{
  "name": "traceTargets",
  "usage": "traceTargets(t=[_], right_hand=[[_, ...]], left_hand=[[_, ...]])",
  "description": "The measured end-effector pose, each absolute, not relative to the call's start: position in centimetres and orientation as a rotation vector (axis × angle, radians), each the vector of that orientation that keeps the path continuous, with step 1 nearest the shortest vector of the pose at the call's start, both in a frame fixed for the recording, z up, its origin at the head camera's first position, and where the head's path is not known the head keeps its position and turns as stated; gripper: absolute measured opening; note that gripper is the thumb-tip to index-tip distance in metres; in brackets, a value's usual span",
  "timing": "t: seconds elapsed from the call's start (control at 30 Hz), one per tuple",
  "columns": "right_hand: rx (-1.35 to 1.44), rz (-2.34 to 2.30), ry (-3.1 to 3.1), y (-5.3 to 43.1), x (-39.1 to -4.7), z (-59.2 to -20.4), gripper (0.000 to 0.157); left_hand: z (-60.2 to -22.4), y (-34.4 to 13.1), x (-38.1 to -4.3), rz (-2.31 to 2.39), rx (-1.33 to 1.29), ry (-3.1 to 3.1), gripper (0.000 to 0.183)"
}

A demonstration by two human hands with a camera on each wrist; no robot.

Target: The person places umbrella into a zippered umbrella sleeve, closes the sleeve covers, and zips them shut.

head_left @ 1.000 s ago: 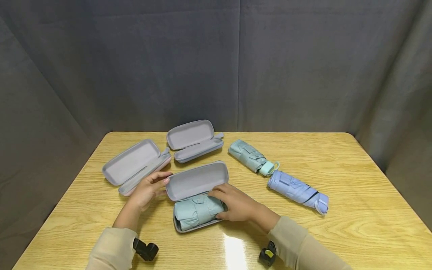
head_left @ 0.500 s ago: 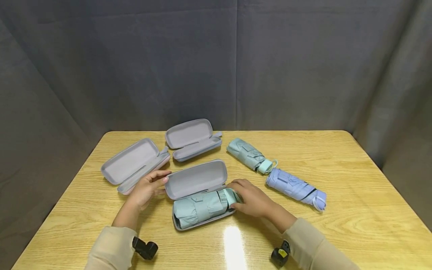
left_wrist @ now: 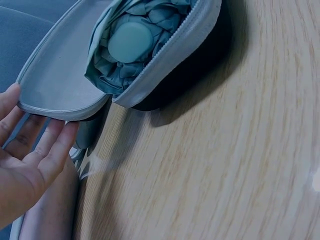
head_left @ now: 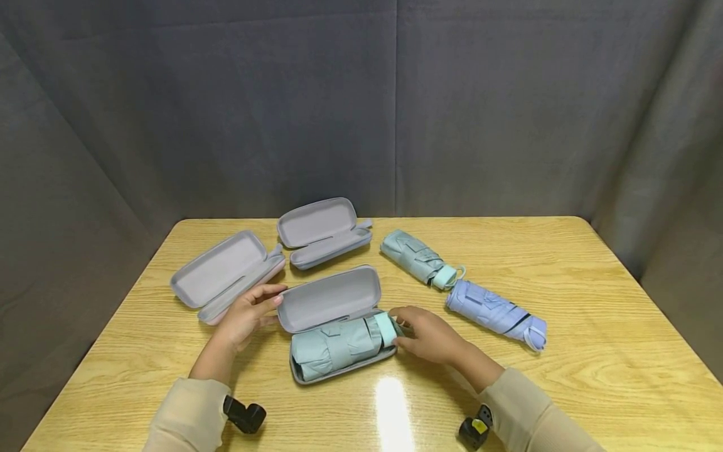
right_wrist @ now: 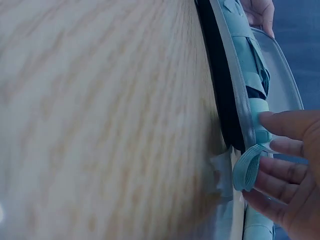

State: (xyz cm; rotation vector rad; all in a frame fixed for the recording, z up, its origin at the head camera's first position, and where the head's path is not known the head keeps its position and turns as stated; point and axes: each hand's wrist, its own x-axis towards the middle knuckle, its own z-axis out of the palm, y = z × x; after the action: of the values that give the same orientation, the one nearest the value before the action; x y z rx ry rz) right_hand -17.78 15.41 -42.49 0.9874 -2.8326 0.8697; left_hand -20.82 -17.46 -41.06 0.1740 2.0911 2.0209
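In the head view a pale green folded umbrella (head_left: 333, 345) lies in the base of an open grey zippered case (head_left: 327, 301). My left hand (head_left: 248, 314) holds the left corner of its raised lid, thumb in front and fingers behind. At the other end, my right hand (head_left: 426, 333) is at the umbrella's mint handle (head_left: 386, 329). In the right wrist view my thumb touches the handle, and the fingers lie by the wrist strap (right_wrist: 246, 167). The left wrist view shows the umbrella's round end (left_wrist: 131, 42) inside the case.
Two more open cases stand behind: a pinkish-grey one (head_left: 220, 270) at left and a grey one (head_left: 319, 225) farther back. To the right lie another green umbrella (head_left: 412, 254) and a blue umbrella (head_left: 497, 314). Grey curtains (head_left: 395, 113) surround the wooden table (head_left: 593, 376).
My right hand has moved right along the umbrella from its middle to the handle end, uncovering the handle. The umbrella stays in the case, and my left hand keeps its place.
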Motion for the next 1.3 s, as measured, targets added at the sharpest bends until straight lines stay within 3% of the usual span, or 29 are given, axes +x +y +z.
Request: traceTargets(t=[0.5,1.0,1.3], right_hand=[[0.882,1.123,-2.914,15.25,-17.7,-42.52,0.039],[0.785,1.422,-2.816,15.2,-17.57,-42.36,0.008],[0.865,1.381,-2.839,15.28,-17.49,-42.41,0.014]], left_hand=[[-41.14,-17.41,-20.9,2.031,0.176,2.074,0.047],[-41.24,-17.43,-20.81,2.049,0.177,2.066,0.045],[-41.28,-17.37,-20.84,2.048,0.187,2.081,0.044]])
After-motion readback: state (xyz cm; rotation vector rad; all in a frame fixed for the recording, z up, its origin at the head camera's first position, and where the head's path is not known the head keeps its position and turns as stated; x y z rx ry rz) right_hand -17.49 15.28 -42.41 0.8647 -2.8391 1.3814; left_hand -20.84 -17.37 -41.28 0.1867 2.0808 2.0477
